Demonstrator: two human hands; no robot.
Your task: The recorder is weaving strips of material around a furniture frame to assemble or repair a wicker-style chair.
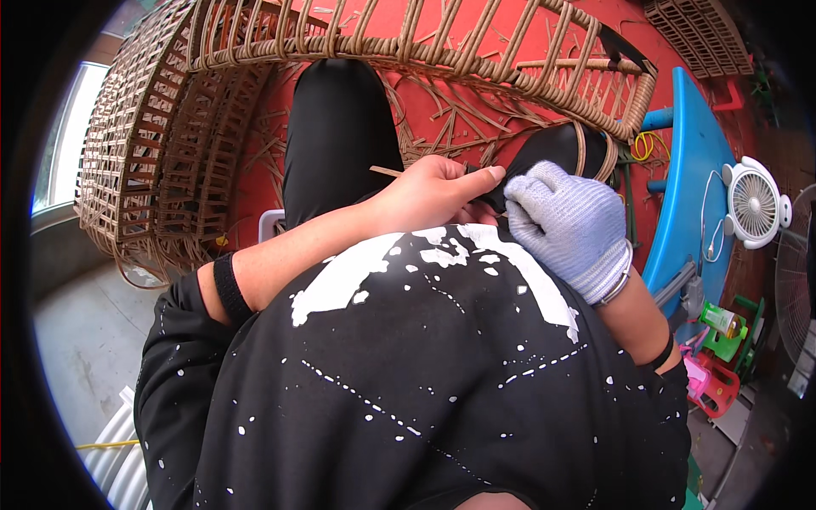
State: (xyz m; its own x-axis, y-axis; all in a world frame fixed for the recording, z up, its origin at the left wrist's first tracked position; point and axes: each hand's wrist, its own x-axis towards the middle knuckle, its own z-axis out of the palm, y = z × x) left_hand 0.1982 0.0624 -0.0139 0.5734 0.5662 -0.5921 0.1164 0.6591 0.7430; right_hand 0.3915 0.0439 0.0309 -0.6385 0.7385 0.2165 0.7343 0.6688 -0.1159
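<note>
My bare left hand [440, 189] is closed in front of my belly, with its thumb pointing toward the right hand. A flat brown wicker strip [385, 171] sticks out beside it to the left and runs in behind the fingers. Close by on the right, my right hand [565, 217] wears a pale knitted glove, its fingers curled in. What those fingers pinch is hidden. Beyond both hands a brown woven wicker frame [408, 53] with open slats lies across my knees. A loop of strip [581, 151] hangs from its right end.
Stacked wicker baskets [140, 144] stand at the left. Cut strips [459, 115] litter the red floor. To the right are a blue table [693, 170], a small white fan [755, 202] and a red stool [721, 388]. Another wicker piece [701, 34] lies far right.
</note>
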